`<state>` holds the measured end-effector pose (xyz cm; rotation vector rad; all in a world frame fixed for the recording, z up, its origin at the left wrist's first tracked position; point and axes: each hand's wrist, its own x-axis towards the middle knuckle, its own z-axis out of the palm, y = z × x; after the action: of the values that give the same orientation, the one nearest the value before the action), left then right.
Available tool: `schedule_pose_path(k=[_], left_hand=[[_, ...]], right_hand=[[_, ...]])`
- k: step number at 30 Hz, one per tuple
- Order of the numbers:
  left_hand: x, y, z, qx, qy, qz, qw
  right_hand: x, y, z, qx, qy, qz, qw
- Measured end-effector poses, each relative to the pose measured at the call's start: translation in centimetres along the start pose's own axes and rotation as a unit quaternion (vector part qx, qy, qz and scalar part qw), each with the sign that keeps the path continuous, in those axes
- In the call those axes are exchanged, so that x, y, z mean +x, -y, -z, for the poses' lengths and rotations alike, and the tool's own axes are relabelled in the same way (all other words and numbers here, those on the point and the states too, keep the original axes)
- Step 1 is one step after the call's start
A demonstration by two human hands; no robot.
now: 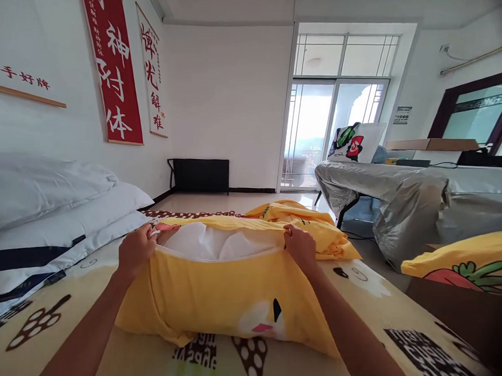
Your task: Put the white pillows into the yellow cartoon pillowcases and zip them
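The yellow pillowcase lies directly before me on the patterned bedsheet, its long axis running left to right across my front. Its mouth gapes along the upper long edge, and a white filling shows inside, below the far rim. A rabbit-like print sits low on the near face, to the right of centre.

My left hand is closed on the left end of the opening, beside a small orange-pink patch; exactly which layers it pinches I cannot tell. My right hand is closed on the edge at the right end. The mouth spans the gap between the two hands, parallel to the long axis; neither hand is clearly nearer the pillowcase, as both touch it.

Beyond my right hand, bunched yellow fabric rests on the far part of the bed. To the left, white pillows are stacked. At the right, a yellow printed cloth lies over a cardboard box.

Farther off stand a table with a silvery cover, a black panel near the wall, and a glass sliding door.
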<state>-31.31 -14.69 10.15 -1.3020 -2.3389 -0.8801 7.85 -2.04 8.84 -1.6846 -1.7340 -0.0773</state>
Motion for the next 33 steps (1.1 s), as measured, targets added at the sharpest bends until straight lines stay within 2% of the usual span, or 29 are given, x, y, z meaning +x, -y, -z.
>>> schedule_pose_path(k=[2, 5, 7, 11, 14, 17, 19, 22, 25, 26, 27, 28, 29, 31, 33], left_hand=[[0.4, -0.9, 2.0, 0.015, 0.009, -0.014, 1.0], [0.5, -2.1, 2.9, 0.017, 0.042, -0.02, 0.999], [0.3, -2.3, 2.0, -0.004, 0.09, -0.025, 0.996], [-0.6, -1.5, -1.4, -0.016, 0.18, -0.041, 0.983], [-1.7, -1.0, -3.1, -0.015, 0.217, -0.043, 0.975], [-2.1, -1.8, -3.2, -0.013, 0.222, -0.049, 0.974], [-1.9, -2.7, -2.6, -0.007, 0.201, -0.055, 0.978], [-0.9, -4.3, -0.4, 0.002, 0.127, -0.056, 0.99], [0.7, -4.9, 3.1, 0.0, -0.019, -0.015, 1.0], [1.1, -4.7, 4.3, -0.005, -0.075, -0.004, 0.997], [1.4, -4.2, 5.2, -0.006, -0.12, -0.003, 0.993], [1.5, -3.5, 5.9, 0.001, -0.142, -0.014, 0.99], [1.2, -2.7, 6.2, 0.023, -0.127, -0.04, 0.991], [-0.2, -0.5, 5.7, 0.09, -0.006, -0.122, 0.988], [-2.6, 1.5, 4.1, 0.138, 0.138, -0.198, 0.961]], right_hand=[[1.3, 0.9, 3.5, 0.02, -0.035, 0.03, 0.999], [1.8, 3.0, 7.5, 0.136, -0.169, 0.058, 0.974], [1.1, 4.5, 8.8, 0.162, -0.207, 0.098, 0.96], [-0.3, 5.8, 9.8, 0.084, -0.177, 0.203, 0.959], [-0.8, 5.3, 10.9, 0.107, -0.223, 0.194, 0.949], [-1.9, 5.4, 12.4, 0.14, -0.281, 0.205, 0.927], [-2.9, 6.2, 13.7, 0.151, -0.328, 0.241, 0.901], [-3.8, 7.2, 15.9, 0.141, -0.416, 0.287, 0.852], [-3.2, 6.2, 16.9, 0.129, -0.519, 0.273, 0.8], [-2.8, 5.2, 16.6, 0.128, -0.533, 0.268, 0.793], [-2.6, 4.0, 15.9, 0.121, -0.521, 0.273, 0.8], [-2.4, 2.5, 14.9, 0.11, -0.48, 0.289, 0.821], [-2.5, 0.9, 13.6, 0.091, -0.409, 0.317, 0.851], [-3.2, -2.5, 10.5, 0.021, -0.195, 0.384, 0.902], [-4.7, -5.2, 7.7, -0.049, -0.012, 0.391, 0.919]])
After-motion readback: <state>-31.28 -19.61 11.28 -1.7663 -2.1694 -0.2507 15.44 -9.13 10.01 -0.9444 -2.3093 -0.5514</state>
